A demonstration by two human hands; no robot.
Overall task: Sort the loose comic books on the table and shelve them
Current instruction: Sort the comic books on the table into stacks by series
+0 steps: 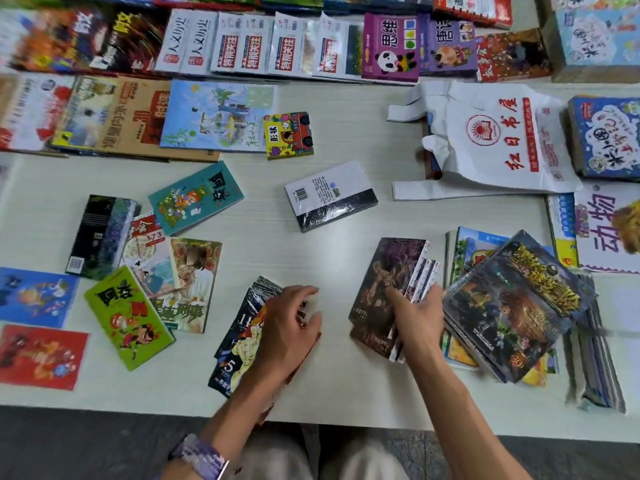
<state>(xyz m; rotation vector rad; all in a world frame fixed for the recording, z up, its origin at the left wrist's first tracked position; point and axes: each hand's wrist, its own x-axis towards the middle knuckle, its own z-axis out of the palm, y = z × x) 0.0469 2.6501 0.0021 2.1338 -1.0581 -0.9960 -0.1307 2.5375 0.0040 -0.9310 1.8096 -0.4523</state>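
A pale table (346, 140) fills the view, with rows of magazines (242, 43) lined along its far edge and a white plastic bag (485, 143) with red print lying at the right. Loose comic books are scattered over the left half, among them a green one (128, 317) and a teal one (195, 199), while a shrink-wrapped book (330, 195) lies face down near the middle. At the near right a dark fantasy-cover book (512, 306) tops an untidy pile. Just left of it the right hand (415, 317) grips a fanned set of dark comics (388, 282). The left hand (287, 327) rests on a small stack of comics (239, 344), fingers bent over its edge, seemingly holding it, though blur hides the grip. A purple wristband (201, 455) circles the left wrist.
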